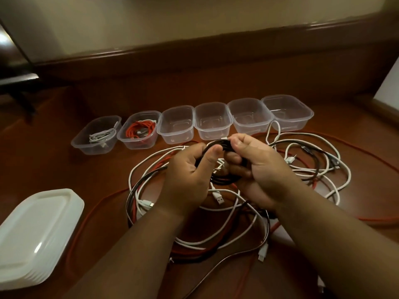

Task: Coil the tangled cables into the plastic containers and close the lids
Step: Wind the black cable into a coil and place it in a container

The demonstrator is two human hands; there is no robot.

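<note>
I look down from the head camera at a dark brown wooden worktop. Both of my hands meet at the centre of the view. My left hand has its fingers curled around a small coil of black cable, with the thumb pressed on top of the loops. My right hand pinches the same black coil from the other side, thumb above and fingers folded beneath. The coil is lifted off the worktop, between the two hands.

Under and around my hands lies a tangle of loose cables: white, black and red strands looping across one another, with several white plugs showing. One long red cable sweeps out to the right and round the pile.

Beyond the tangle stands a row of six clear plastic containers, side by side and all without lids. The container farthest left holds a coiled white cable. The second container holds a coiled red cable. The other four show nothing inside.

At the lower left, well apart from the row, sits a stack of white plastic lids.

Behind the worktop runs a dark wooden ledge beneath a pale wall.
</note>
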